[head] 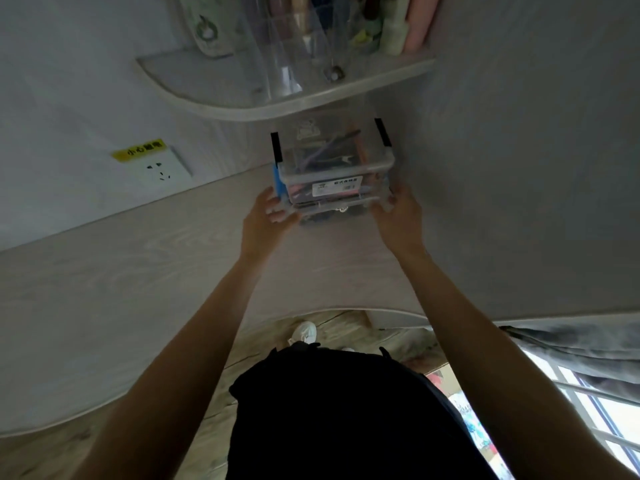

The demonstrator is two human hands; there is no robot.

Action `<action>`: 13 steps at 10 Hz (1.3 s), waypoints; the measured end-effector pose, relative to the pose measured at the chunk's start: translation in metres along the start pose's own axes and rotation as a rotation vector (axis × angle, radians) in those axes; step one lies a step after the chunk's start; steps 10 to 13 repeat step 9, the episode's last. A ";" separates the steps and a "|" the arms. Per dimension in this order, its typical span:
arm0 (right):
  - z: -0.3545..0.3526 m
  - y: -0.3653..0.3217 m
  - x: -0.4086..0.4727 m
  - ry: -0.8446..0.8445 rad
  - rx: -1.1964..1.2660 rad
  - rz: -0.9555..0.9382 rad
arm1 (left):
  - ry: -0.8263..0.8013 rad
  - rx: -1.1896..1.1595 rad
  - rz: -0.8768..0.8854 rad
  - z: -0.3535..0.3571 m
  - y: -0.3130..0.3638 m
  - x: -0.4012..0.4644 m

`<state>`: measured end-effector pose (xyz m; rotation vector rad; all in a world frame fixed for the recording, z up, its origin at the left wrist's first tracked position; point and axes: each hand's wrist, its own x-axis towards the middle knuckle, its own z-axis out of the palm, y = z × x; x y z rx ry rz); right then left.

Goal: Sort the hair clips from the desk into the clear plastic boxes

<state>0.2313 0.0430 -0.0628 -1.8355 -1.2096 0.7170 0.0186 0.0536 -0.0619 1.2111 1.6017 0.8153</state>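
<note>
Left hand [268, 214] and right hand [398, 211] clamp the stacked boxes [334, 174] at opposite ends, far corner, under shelf [242, 105].

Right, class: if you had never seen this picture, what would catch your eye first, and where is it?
Two bare arms reach up the middle to a stack of clear plastic boxes in the desk's far corner, the left hand and right hand at its lower sides. Above it, a curved shelf carries bottles and a clear organiser. A white wall socket with a yellow label sits to the left.
</note>
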 end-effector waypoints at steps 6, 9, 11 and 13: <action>0.015 -0.017 0.059 -0.170 -0.278 -0.104 | 0.206 0.052 0.004 0.028 0.019 0.045; 0.004 -0.029 0.038 0.032 0.062 -0.071 | 0.204 0.066 -0.007 0.023 0.024 0.044; 0.004 -0.029 0.038 0.032 0.062 -0.071 | 0.204 0.066 -0.007 0.023 0.024 0.044; 0.004 -0.029 0.038 0.032 0.062 -0.071 | 0.204 0.066 -0.007 0.023 0.024 0.044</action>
